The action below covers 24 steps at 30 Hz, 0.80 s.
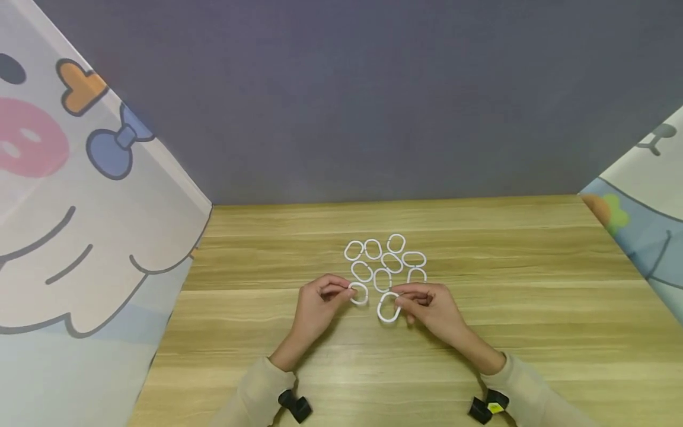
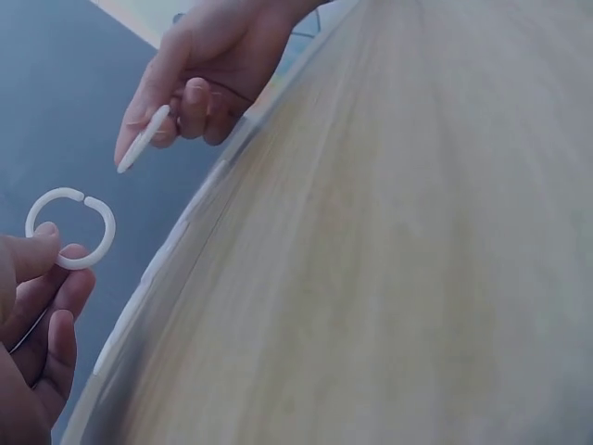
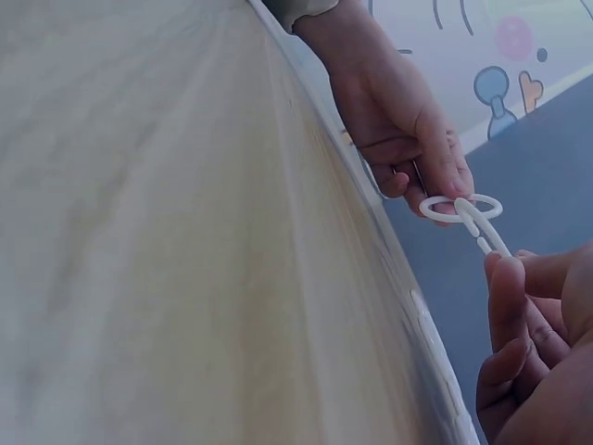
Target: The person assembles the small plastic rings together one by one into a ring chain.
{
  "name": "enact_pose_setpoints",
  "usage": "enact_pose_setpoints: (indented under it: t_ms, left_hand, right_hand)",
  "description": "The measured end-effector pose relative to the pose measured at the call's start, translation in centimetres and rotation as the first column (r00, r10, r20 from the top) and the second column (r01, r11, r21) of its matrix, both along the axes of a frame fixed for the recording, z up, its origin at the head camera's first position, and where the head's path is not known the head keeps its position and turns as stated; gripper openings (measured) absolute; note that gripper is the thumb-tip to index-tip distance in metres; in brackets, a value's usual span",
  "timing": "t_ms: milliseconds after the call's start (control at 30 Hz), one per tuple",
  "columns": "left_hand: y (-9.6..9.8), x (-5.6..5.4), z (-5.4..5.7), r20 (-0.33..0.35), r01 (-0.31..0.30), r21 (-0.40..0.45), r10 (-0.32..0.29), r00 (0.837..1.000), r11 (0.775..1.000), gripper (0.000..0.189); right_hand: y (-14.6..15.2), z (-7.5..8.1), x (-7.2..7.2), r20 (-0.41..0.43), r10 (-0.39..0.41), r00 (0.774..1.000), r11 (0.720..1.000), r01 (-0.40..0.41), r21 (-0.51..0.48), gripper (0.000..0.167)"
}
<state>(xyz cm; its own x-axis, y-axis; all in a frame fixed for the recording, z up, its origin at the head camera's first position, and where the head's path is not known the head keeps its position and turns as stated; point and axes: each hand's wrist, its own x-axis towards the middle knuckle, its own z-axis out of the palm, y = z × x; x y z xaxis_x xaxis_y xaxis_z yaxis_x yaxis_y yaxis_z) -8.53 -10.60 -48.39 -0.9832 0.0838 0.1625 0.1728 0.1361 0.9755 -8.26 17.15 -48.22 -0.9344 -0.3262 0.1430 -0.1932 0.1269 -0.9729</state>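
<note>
My left hand point(image 1: 320, 302) pinches a white plastic oval link point(image 1: 366, 298) between thumb and fingers. A narrow split shows in that link point(image 2: 112, 227) in the left wrist view. To its right, my right hand point(image 1: 434, 305) pinches a second white link point(image 1: 388, 321) by its edge. This second link point(image 3: 496, 239) also has a small split and overlaps the left one in the right wrist view; in the head view the two are apart. Just beyond the hands, several similar loose links point(image 1: 414, 252) lie flat in a loose cluster, one partly hidden behind the right hand.
The wood-grain table point(image 1: 256, 249) runs back to a dark grey panel point(image 1: 373, 107). Cartoon-printed panels stand at the left point(image 1: 133, 237) and right point(image 1: 640, 225). Black wrist devices point(image 1: 295, 406) sit on both sleeves.
</note>
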Motion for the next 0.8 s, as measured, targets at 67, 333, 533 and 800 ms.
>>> enact_pose_setpoints:
  t_ms: [67,333,533,800]
  left_hand:
    - [0.09,0.11,0.27,0.008,0.007,0.006,-0.007,1.000,1.000,0.011]
    - [0.32,0.42,0.61,-0.011,0.040,0.002,-0.040,0.999,0.999,0.011]
    - [0.48,0.55,0.75,-0.025,0.069,-0.005,-0.069,0.997,0.998,0.011]
    - [0.59,0.70,0.68,-0.039,0.064,-0.032,-0.065,0.997,0.997,0.009]
  right_hand:
    - [-0.22,0.15,-0.04,0.024,-0.002,1.000,1.000,0.002,-0.001,0.022]
    - [-0.92,0.77,-0.10,0.046,0.001,0.999,1.000,-0.001,0.002,0.021]
    - [-1.02,0.88,-0.28,0.067,0.002,0.998,1.000,-0.001,-0.014,0.022]
    - [-1.00,0.62,-0.38,0.094,0.025,0.995,0.999,-0.020,-0.048,0.022]
